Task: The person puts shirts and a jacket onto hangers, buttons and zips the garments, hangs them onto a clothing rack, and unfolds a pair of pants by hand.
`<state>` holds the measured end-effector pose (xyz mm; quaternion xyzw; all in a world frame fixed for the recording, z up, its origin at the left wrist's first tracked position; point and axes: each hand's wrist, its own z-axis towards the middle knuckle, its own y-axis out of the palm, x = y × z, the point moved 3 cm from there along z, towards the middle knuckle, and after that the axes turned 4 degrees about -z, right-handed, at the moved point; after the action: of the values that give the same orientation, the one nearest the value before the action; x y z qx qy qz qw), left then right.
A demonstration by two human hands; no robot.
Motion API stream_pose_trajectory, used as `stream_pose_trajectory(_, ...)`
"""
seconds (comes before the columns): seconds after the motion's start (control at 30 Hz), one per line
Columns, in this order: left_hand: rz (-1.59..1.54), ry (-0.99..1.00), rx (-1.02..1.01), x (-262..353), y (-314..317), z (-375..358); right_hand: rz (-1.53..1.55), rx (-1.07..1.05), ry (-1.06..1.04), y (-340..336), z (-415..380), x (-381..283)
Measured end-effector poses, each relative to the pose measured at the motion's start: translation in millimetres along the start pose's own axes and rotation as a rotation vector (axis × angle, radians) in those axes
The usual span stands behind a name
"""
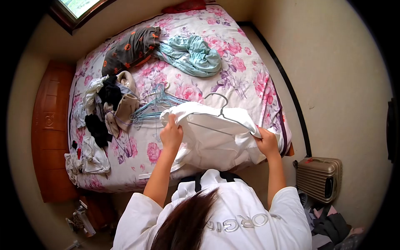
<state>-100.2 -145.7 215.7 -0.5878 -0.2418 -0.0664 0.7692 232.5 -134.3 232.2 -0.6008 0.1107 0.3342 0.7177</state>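
A white garment [208,141] is spread at the near edge of the bed, with a grey hanger [222,109] inside it and its hook sticking up. My left hand [171,132] grips the garment's left shoulder, fingers closed on the cloth. On the right side, my right hand [266,142] pinches the other shoulder close to the hanger's end. Just beyond my left hand lies a heap of light blue and white hangers [160,100] on the floral bedsheet [237,89].
Piled clothes [125,108] lie on the bed's left side. Farther back are a dark patterned pillow [131,50] and a bundled light blue cloth [191,56]. A ribbed suitcase [317,178] and more clothes [331,227] are on the floor at right.
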Motion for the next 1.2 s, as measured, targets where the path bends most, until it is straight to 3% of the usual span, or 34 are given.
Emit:
stream_pose_trajectory(0.13,0.117,-0.046,-0.024,32.4,-86.6,22.4,-0.049,-0.036,0.022,-11.1,-0.8,-26.4)
stream_pose_trajectory(0.23,-0.038,-0.024,-0.026,58.0,-113.2,27.0,0.122,0.003,-0.062,-17.9,0.0,-49.4)
stream_pose_trajectory(0.3,-0.248,0.072,-0.103,60.6,-93.6,21.2,0.148,-0.058,-0.035,-21.6,3.6,-55.2)
stream_pose_trajectory(0.37,-0.375,0.101,-0.036,62.5,-88.4,8.4,0.133,-0.098,-0.025,-23.1,0.6,-53.0)
stream_pose_trajectory(0.47,-0.574,0.057,-0.040,44.8,-78.9,-18.4,0.096,-0.088,0.000,-27.9,-6.1,-44.6)
stream_pose_trajectory(0.57,-0.628,0.107,-0.075,34.3,-62.3,-60.2,0.156,-0.080,0.071,-37.9,-14.5,-44.4)
stream_pose_trajectory(0.67,-0.819,0.254,0.019,40.3,-53.5,-92.7,0.233,-0.112,0.047,-47.0,-18.9,-53.1)
stream_pose_trajectory(0.8,-0.840,0.443,0.060,58.6,-73.2,-114.1,0.273,-0.212,0.068,-72.8,-23.5,-64.1)
stream_pose_trajectory(0.9,-0.801,0.494,-0.056,62.0,-85.5,-115.8,0.461,-0.282,0.045,-88.1,-21.3,-61.9)
stream_pose_trajectory(1.07,-0.876,0.075,-0.251,86.8,-66.2,-83.7,0.547,-0.562,0.251,-57.2,8.6,-11.1)
stream_pose_trajectory(1.2,-0.830,-0.122,-0.327,53.0,33.7,-61.5,0.534,-0.677,0.352,47.1,36.3,62.1)
